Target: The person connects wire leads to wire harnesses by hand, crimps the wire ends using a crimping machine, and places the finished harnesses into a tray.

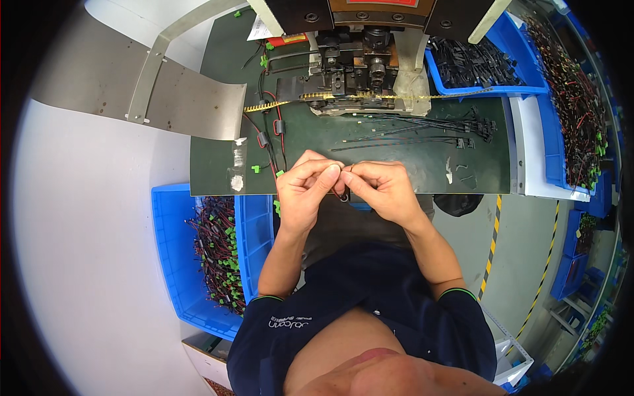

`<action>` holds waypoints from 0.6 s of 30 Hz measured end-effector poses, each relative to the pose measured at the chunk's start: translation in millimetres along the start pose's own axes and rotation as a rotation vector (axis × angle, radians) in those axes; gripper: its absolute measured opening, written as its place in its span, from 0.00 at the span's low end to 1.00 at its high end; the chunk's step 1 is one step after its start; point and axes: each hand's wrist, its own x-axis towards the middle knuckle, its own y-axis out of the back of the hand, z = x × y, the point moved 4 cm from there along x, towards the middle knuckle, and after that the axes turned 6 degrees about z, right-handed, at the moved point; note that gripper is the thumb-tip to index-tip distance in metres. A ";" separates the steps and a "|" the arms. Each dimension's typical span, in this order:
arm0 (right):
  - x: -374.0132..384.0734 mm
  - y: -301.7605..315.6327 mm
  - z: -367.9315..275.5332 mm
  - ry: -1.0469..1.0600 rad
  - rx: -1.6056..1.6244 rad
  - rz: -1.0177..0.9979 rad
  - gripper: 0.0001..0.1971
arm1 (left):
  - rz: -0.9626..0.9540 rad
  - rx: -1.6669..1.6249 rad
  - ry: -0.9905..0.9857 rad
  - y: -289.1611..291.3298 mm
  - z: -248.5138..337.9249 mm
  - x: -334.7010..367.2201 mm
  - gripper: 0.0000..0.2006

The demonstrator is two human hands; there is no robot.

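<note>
Apparently, left hand (307, 187) and right hand (380, 188) pinch a dark wire (344, 195) between touching fingertips; a slack grip could drop it, and cables (456, 125) beyond the right hand could snag.

a white wall (86, 231) stands to the left; two yellow-and-black stripes (490, 247) mark the grey floor (518, 237) on the right side
</note>
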 end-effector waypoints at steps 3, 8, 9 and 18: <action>-0.5 -0.4 4.7 -0.008 0.086 0.029 0.08 | -0.052 0.059 0.012 -0.2 3.3 0.2 0.06; -2.2 3.3 4.9 -0.035 0.011 0.015 0.08 | -0.071 0.107 -0.029 -1.8 8.6 0.9 0.06; -2.3 3.7 3.6 -0.023 0.014 0.020 0.08 | -0.073 0.130 -0.044 -2.4 9.7 1.0 0.06; -2.5 2.4 -0.5 0.018 0.006 0.037 0.08 | -0.025 0.098 0.020 -5.4 9.4 -1.1 0.07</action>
